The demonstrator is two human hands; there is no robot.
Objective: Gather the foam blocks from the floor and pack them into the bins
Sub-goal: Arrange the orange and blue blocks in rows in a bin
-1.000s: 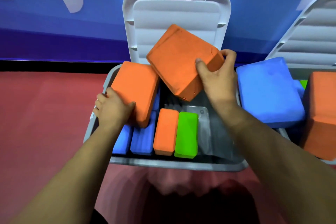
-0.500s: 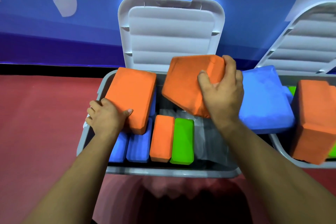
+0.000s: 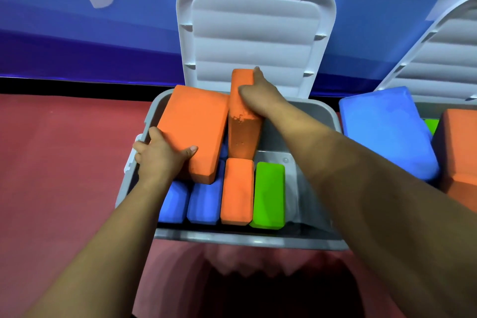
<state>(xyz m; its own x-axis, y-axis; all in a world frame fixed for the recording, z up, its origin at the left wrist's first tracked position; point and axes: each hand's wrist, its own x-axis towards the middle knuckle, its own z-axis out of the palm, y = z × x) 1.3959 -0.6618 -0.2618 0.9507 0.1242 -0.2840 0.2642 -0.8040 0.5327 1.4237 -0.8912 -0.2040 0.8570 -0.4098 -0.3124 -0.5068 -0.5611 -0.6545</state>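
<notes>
A grey bin (image 3: 247, 241) with its lid (image 3: 254, 33) raised stands before me. In its front row stand two blue blocks (image 3: 204, 201), a small orange block (image 3: 237, 191) and a green block (image 3: 269, 195), all on edge. My left hand (image 3: 162, 156) grips the near end of a large orange block (image 3: 192, 129) that lies tilted over the left side of the bin. My right hand (image 3: 260, 97) grips the top of a second large orange block (image 3: 244, 134), which stands on edge inside the bin behind the front row.
A second open bin (image 3: 436, 142) at the right holds a big blue block (image 3: 387, 129), an orange block (image 3: 462, 152) and a green one (image 3: 431, 125). Red floor (image 3: 64, 175) spreads to the left. A blue wall (image 3: 103, 20) runs behind.
My right hand has turned its orange block from flat and raised to upright and lowered it into the bin. My left hand has kept its grip on the tilted block.
</notes>
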